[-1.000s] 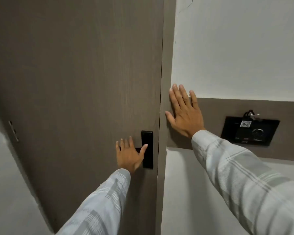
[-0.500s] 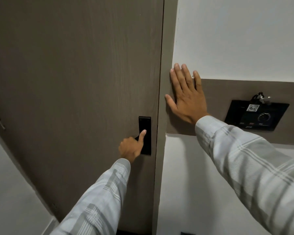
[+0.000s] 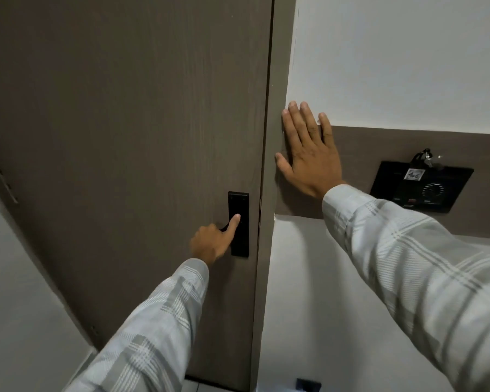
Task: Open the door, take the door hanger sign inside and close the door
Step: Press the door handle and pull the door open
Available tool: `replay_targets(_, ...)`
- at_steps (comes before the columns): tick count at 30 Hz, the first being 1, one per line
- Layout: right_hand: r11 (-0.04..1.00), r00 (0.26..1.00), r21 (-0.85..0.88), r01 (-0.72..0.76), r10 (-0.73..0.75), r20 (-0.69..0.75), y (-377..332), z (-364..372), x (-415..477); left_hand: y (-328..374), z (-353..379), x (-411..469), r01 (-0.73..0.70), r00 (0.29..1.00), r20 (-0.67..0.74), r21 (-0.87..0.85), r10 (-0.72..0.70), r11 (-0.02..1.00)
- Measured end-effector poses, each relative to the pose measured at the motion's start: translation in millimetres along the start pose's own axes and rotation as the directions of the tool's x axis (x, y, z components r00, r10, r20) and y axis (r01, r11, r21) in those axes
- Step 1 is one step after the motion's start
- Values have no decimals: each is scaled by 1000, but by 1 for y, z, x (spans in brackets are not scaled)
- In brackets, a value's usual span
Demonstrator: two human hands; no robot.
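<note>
A dark brown wooden door (image 3: 125,137) fills the left of the view and sits shut in its frame. A black lock plate (image 3: 238,206) with a black lever handle is near the door's right edge. My left hand (image 3: 212,240) is closed around the handle, most of which it hides, with the thumb lying up along the plate. My right hand (image 3: 309,154) lies flat, fingers spread, on the wall beside the door frame (image 3: 269,250). No door hanger sign is in view.
A black wall panel (image 3: 422,186) with a dial, a numbered label and a key hanging at its top is on the brown wall band to the right. White wall lies above and below it. Door hinges (image 3: 6,185) show at the far left.
My left hand went from open beside the handle to closed on it with the thumb up. The right hand stayed flat on the wall. The view tilted slightly.
</note>
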State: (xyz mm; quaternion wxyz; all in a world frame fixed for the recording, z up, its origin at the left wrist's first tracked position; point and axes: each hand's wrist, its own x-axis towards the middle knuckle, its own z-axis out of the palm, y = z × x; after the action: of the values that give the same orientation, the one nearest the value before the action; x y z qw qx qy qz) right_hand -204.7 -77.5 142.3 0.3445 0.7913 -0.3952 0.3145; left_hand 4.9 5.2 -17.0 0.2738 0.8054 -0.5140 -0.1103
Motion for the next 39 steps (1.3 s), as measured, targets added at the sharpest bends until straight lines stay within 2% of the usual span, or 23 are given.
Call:
replay_targets(4,999,1000,37,3,-4,25,0,-3,-3,5,-21,-10,-83,990,-86,280,111,956)
replay_targets(7,997,1000,78,-17,15,27,-5,-4,-4,11,-21,-23,-112,981,-103,384,163,916)
replay_targets(12,975,1000,219,26,-24,-11,-13,-4,-24,13,-20,-33,-186,961,-122,386,250,903)
replay_targets(20,902,987,409,142,-162,16,-35,18,-100,7,-28,-59,-122,966,-168,367,195,922)
replay_targets(24,842,980,524,131,-191,63,-48,30,-118,5,-27,-80,-93,950,-260,288,172,953)
replay_targets(26,779,973,625,46,-177,149,-55,36,-125,2,-26,-94,-79,937,-307,277,166,958)
replay_targets(29,675,908,717,-177,-169,383,-66,43,-134,-3,-25,-114,-65,921,-355,263,159,963)
replay_targets(33,626,746,698,-348,-267,611,-89,58,-146,-11,-28,-134,14,910,-397,320,121,947)
replay_targets(35,593,673,687,-419,-305,673,-101,62,-155,-12,-32,-146,59,874,-475,309,100,949)
replay_targets(39,555,589,681,-478,-373,717,-126,66,-168,-5,-49,-164,39,799,-562,402,213,915)
